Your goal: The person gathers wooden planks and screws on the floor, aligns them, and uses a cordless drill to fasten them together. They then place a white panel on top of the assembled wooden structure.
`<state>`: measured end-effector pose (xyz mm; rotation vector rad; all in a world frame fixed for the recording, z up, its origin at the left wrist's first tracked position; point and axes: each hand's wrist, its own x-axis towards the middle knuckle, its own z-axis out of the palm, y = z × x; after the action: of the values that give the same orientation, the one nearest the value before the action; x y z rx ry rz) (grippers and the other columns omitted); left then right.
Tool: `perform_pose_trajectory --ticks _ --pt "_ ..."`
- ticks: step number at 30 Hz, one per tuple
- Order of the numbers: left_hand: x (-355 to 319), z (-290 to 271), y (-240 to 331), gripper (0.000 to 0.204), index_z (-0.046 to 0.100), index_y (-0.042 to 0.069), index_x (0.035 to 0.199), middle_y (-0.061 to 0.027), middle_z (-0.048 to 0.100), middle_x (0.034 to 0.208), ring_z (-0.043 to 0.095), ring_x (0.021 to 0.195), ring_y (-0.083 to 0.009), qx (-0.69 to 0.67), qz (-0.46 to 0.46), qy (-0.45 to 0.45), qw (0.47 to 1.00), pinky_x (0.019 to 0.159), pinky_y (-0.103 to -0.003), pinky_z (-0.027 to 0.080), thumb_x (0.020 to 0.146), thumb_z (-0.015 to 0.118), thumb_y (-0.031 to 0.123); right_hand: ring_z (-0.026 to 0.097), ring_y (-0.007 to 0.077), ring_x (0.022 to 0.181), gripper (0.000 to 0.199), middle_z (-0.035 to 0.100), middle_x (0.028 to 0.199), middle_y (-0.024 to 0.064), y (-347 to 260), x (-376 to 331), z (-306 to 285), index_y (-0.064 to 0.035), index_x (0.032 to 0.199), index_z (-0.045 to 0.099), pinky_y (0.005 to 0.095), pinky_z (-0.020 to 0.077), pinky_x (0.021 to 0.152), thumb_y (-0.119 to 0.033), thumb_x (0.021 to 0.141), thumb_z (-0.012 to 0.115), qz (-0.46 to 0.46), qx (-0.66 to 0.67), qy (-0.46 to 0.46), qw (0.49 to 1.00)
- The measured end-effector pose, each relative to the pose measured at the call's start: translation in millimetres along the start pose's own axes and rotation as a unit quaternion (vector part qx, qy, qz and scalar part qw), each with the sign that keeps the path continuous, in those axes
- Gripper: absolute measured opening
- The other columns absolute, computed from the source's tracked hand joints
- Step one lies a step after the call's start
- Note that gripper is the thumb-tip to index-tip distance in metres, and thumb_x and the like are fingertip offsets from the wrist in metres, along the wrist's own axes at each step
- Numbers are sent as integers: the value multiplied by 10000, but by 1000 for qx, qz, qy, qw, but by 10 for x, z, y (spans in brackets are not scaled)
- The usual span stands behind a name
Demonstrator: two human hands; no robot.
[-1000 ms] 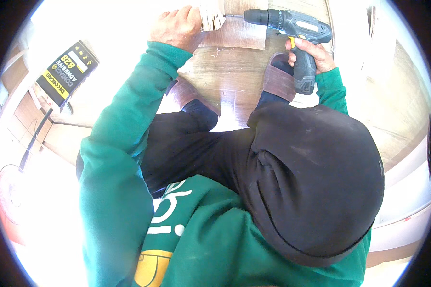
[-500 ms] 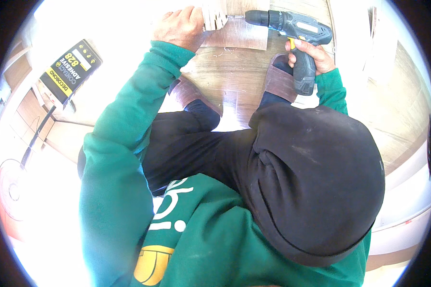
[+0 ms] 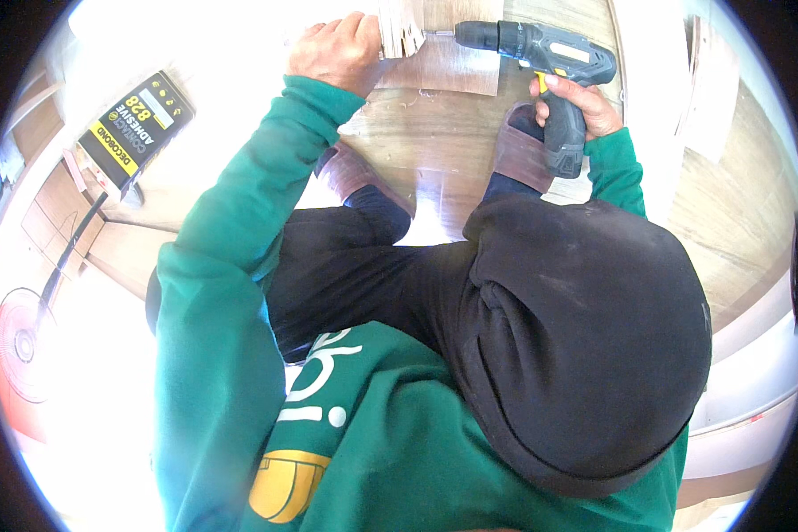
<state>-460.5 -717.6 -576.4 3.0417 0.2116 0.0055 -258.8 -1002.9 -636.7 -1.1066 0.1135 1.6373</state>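
Note:
My right hand (image 3: 591, 105) is wrapped round the handle of a dark grey cordless drill (image 3: 569, 55), a finger by its yellow trigger. The drill lies level, its chuck pointing left. From the chuck a thin bit (image 3: 439, 33) reaches to the edge of a pale, layered wooden piece (image 3: 402, 34); whether its tip is inside the wood I cannot tell. My left hand (image 3: 335, 53) is closed on that piece from the left, fingers hidden in part by glare. Beneath lies a brown wood-grain board (image 3: 465, 71).
My feet in brown slippers (image 3: 518, 152) flank the wood-grain floor (image 3: 434, 124) close to the work. At left stands a black and yellow adhesive can (image 3: 136, 124), with a red fan (image 3: 22, 346) farther down. Flat panels (image 3: 718, 97) lie at the right.
The picture has shifted slightly, carrying both arms a little to the right in it. The drill and wooden piece keep nearly the same position against each other.

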Motion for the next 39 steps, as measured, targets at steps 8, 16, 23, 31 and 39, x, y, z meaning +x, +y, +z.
perform_pose_trajectory --ticks 8,16,23,31,39 --pt "17 -12 5 385 593 92 843 -62 592 736 630 640 -294 -4 -6 0 1000 597 -387 509 701 796 386 650 136 708 368 691 995 87 -110 -24 90 -15 1126 633 303 578 605 -255 863 727 -5 -23 0 1000" --pt "48 -65 22 406 595 87 830 -71 597 726 639 652 -302 7 6 3 1000 612 -394 516 711 795 419 646 160 697 370 674 998 110 -103 22 85 -23 1186 589 307 571 600 -232 897 686 -32 -41 -25 998" --pt "7 -3 27 443 599 90 812 -73 603 712 639 638 -300 12 -5 12 1000 600 -384 516 698 799 468 643 154 715 395 676 1046 123 -12 28 3 -8 1202 582 310 579 613 -231 895 691 2 -58 0 998" --pt "15 -146 41 503 608 62 819 -86 607 700 652 657 -307 4 -41 5 999 634 -396 526 735 768 531 645 157 728 413 678 1059 126 29 48 86 3 1199 574 317 586 628 -257 898 685 19 -21 -22 999" --pt "165 -556 -378 486 523 35 1043 -137 602 755 638 738 -357 -76 138 -176 972 658 -449 502 734 785 303 606 152 793 417 650 1105 123 69 -412 -82 40 1265 521 305 548 715 -252 969 550 -36 32 -14 999"
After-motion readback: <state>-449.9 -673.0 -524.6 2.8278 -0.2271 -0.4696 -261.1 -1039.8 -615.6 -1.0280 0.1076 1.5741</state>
